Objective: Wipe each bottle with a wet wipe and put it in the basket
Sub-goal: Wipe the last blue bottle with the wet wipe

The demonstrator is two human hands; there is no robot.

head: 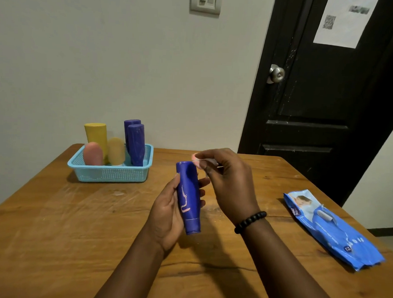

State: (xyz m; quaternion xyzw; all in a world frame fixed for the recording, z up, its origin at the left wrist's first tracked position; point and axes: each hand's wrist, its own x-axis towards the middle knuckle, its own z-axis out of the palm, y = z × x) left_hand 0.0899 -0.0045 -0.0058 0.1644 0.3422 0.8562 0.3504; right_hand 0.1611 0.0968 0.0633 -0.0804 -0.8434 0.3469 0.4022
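My left hand [165, 212] grips a blue bottle [188, 198] above the middle of the table, cap end toward me. A pink smear runs down the bottle's side. My right hand [227, 184] pinches a small crumpled wet wipe [196, 161], stained pink, against the bottle's far end. The light blue basket [113, 173] stands at the back left. It holds two purple bottles [136, 144], a tall yellow bottle [96, 133], a smaller yellow one [116, 151] and a pink one [93, 154], all upright.
A blue pack of wet wipes [331, 231] lies on the right side of the wooden table [74, 233]. Behind the table are a white wall and a black door [317, 97] with a metal knob.
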